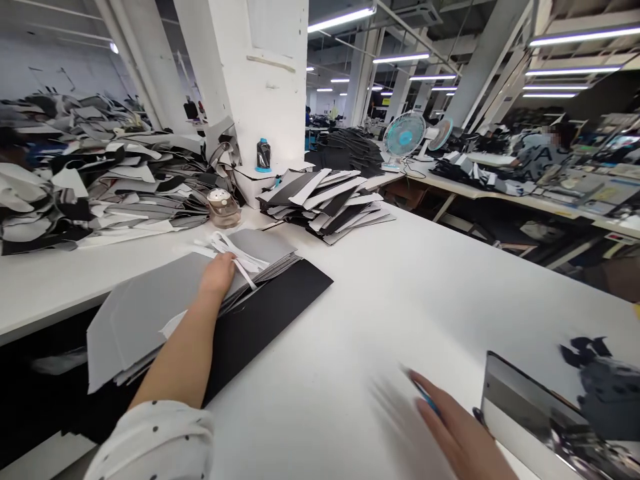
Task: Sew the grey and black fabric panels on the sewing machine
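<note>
My left hand [218,275] rests on top of a stack of grey fabric pieces [145,313] that lies over a long black piece [270,313] on the white table [400,287]. Its fingers curl down over the stack beside a loose white strip [235,257]. My right hand [457,433] is low at the front, blurred by motion, fingers stretched along the table with a thin blue object [425,397] by them. A shiny metal plate [530,413] lies just to its right.
A heap of black, grey and white cut pieces [325,200] sits further back, a bigger pile [90,167] at far left. A small jar [223,208] and a thread cone [263,155] stand by the white pillar [250,73]. Fans [404,137] and another person [543,150] are at the right.
</note>
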Demonstrator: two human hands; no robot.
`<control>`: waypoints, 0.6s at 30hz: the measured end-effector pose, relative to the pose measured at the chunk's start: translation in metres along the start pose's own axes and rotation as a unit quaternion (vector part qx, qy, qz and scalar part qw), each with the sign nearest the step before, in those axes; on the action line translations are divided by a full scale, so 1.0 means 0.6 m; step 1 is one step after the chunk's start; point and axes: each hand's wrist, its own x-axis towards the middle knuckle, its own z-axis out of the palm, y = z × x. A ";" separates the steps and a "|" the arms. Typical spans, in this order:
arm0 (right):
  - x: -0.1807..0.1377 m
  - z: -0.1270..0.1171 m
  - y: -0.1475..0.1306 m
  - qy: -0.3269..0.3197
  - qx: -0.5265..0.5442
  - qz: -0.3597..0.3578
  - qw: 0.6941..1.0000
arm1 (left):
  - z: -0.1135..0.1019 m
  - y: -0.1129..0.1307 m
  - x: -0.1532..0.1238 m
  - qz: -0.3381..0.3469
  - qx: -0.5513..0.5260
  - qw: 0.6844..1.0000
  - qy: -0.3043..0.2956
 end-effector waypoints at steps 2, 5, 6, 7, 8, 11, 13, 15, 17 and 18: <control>0.100 0.028 -0.105 -0.086 -0.008 -0.063 0.994 | 0.011 -0.017 -0.001 -0.040 -0.048 0.997 0.053; 0.239 0.097 -0.262 -0.113 -0.040 -0.160 0.980 | 0.018 -0.036 -0.006 -0.060 -0.114 0.988 0.088; 0.276 0.123 -0.305 -0.110 -0.046 -0.177 0.977 | 0.018 -0.040 -0.008 -0.065 -0.134 0.984 0.095; 0.308 0.150 -0.342 -0.110 -0.046 -0.188 0.975 | 0.019 -0.043 -0.009 -0.070 -0.147 0.982 0.098; 0.334 0.174 -0.372 -0.108 -0.046 -0.191 0.975 | 0.019 -0.045 -0.009 -0.074 -0.157 0.980 0.100; 0.386 0.233 -0.429 -0.103 -0.034 -0.189 0.976 | 0.022 -0.048 -0.010 -0.071 -0.176 0.977 0.102; 0.406 0.257 -0.450 -0.105 -0.035 -0.185 0.976 | 0.025 -0.050 -0.010 -0.061 -0.181 0.976 0.104; 0.415 0.269 -0.464 -0.107 -0.045 -0.189 0.975 | 0.026 -0.052 -0.010 -0.049 -0.185 0.976 0.102; 0.414 0.271 -0.466 -0.102 -0.047 -0.203 0.973 | 0.026 -0.054 -0.010 -0.064 -0.194 0.973 0.108; 0.408 0.267 -0.461 -0.096 -0.040 -0.211 0.972 | 0.025 -0.055 -0.009 -0.080 -0.201 0.970 0.113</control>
